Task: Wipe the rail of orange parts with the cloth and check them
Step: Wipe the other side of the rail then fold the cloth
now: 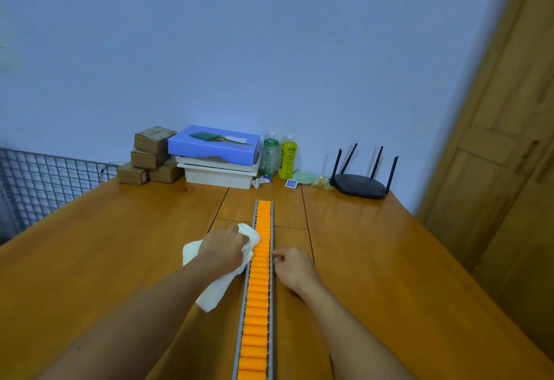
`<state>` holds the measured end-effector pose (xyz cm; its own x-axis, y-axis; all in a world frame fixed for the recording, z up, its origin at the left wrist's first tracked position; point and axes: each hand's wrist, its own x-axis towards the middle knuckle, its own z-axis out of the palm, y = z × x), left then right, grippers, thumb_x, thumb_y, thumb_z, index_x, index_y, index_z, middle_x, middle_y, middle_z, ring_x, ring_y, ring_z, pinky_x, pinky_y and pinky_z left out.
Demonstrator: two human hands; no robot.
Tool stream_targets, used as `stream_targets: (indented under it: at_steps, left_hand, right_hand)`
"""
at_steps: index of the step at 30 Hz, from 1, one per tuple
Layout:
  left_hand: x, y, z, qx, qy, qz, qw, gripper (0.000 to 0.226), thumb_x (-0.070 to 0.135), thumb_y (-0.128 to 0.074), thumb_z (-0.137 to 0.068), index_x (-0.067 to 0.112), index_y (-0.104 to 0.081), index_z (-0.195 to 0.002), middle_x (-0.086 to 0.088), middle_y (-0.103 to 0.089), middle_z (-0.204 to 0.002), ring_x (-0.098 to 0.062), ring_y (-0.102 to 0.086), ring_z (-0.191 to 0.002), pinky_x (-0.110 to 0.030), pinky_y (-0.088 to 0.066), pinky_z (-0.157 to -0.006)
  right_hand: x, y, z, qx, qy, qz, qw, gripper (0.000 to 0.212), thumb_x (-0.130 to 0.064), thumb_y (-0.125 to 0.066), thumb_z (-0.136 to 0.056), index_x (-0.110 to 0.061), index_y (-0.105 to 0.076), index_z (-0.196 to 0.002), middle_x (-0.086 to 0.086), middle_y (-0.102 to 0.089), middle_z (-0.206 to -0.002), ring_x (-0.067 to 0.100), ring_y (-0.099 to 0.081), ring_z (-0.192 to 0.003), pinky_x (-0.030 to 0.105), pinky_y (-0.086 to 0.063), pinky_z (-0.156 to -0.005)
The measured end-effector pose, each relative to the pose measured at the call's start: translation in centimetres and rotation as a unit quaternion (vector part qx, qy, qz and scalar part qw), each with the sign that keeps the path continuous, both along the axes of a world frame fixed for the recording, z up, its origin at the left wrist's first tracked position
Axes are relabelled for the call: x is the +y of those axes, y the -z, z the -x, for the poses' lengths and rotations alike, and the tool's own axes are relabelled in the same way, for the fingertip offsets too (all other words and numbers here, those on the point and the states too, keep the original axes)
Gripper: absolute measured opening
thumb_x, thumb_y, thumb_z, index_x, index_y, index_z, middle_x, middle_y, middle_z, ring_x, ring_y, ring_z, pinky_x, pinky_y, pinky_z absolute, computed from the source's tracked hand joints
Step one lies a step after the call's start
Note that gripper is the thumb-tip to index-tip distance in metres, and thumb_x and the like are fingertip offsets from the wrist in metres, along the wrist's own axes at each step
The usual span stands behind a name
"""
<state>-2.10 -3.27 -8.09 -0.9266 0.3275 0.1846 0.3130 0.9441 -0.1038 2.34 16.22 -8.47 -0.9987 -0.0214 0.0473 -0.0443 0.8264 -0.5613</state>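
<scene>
A long grey rail filled with a row of orange parts runs down the middle of the wooden table, from near the bottom edge away from me. My left hand grips a white cloth and presses it against the rail's left side, about halfway along. The cloth's free end trails back toward me on the table. My right hand rests on the table against the rail's right edge, fingers curled, with nothing visible in them.
At the table's far end stand brown cardboard boxes, a blue box on white trays, two drink bottles, small packets and a black router. A wire grid stands at the left, a wooden door at the right.
</scene>
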Motion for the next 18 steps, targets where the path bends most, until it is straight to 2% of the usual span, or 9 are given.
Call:
stream_targets:
  at_steps: [2,4,7,10,14,16,18]
  left_hand:
    - [-0.1,0.0,-0.9,-0.006,0.001,0.005,1.000,0.045,0.031,-0.058,-0.096,0.027,-0.056,-0.141,-0.007,-0.055,-0.139,-0.023,-0.062,-0.114,-0.029,-0.051,-0.088]
    - [-0.1,0.0,-1.7,-0.008,0.003,0.005,1.000,0.044,0.031,-0.058,-0.096,0.026,-0.057,-0.140,-0.008,-0.055,-0.139,-0.023,-0.062,-0.115,-0.030,-0.051,-0.089]
    - [-0.1,0.0,-2.8,-0.019,0.002,-0.003,1.000,0.042,0.029,-0.056,-0.098,0.024,-0.058,-0.139,-0.007,-0.056,-0.141,-0.023,-0.060,-0.120,-0.030,-0.050,-0.093]
    - [-0.2,0.0,-4.1,-0.016,0.005,-0.006,1.000,0.043,0.029,-0.056,-0.098,0.024,-0.057,-0.141,-0.007,-0.056,-0.140,-0.023,-0.059,-0.121,-0.031,-0.050,-0.094]
    - [-0.3,0.0,-6.2,-0.007,0.000,-0.001,1.000,0.040,0.026,-0.054,-0.098,0.024,-0.058,-0.138,-0.006,-0.058,-0.137,-0.024,-0.060,-0.119,-0.032,-0.050,-0.092]
    - [-0.5,0.1,-7.1,0.001,0.005,0.009,1.000,0.044,0.029,-0.057,-0.097,0.025,-0.057,-0.140,-0.007,-0.057,-0.138,-0.025,-0.061,-0.117,-0.032,-0.051,-0.091]
    - [-0.6,0.1,-8.0,0.003,0.015,0.029,0.999,0.046,0.030,-0.059,-0.096,0.025,-0.056,-0.142,-0.009,-0.056,-0.139,-0.026,-0.062,-0.115,-0.033,-0.053,-0.090]
  right_hand:
    - [0.2,-0.3,-0.8,-0.008,-0.002,0.004,1.000,0.033,-0.024,-0.048,-0.102,-0.030,-0.070,-0.126,-0.005,-0.072,-0.109,0.014,-0.067,-0.080,0.036,-0.060,-0.077]
    - [0.3,-0.6,-1.5,-0.018,-0.005,0.002,1.000,0.034,-0.024,-0.048,-0.101,-0.030,-0.070,-0.126,-0.006,-0.071,-0.117,0.014,-0.067,-0.089,0.039,-0.060,-0.083]
    - [0.0,-0.7,-2.7,-0.034,-0.014,-0.002,0.999,0.037,-0.025,-0.047,-0.100,-0.032,-0.067,-0.129,-0.007,-0.070,-0.121,0.014,-0.068,-0.090,0.041,-0.060,-0.085]
    - [-0.5,-1.1,-3.9,-0.030,-0.021,-0.016,0.999,0.036,-0.020,-0.048,-0.100,-0.025,-0.068,-0.129,-0.003,-0.069,-0.124,0.016,-0.067,-0.095,0.038,-0.058,-0.085]
    - [-1.1,-1.2,-5.5,-0.050,-0.012,-0.019,0.999,0.031,-0.018,-0.050,-0.096,-0.016,-0.072,-0.118,0.007,-0.071,-0.119,0.026,-0.067,-0.106,0.046,-0.056,-0.093]
    - [-1.4,-1.0,-6.4,-0.059,-0.002,-0.021,0.998,0.029,-0.019,-0.051,-0.095,-0.014,-0.073,-0.114,0.008,-0.072,-0.114,0.026,-0.068,-0.102,0.045,-0.056,-0.089]
    - [-1.7,-0.8,-7.3,-0.060,0.001,-0.029,0.998,0.027,-0.022,-0.052,-0.092,-0.018,-0.074,-0.107,0.005,-0.073,-0.100,0.023,-0.069,-0.085,0.038,-0.057,-0.075]
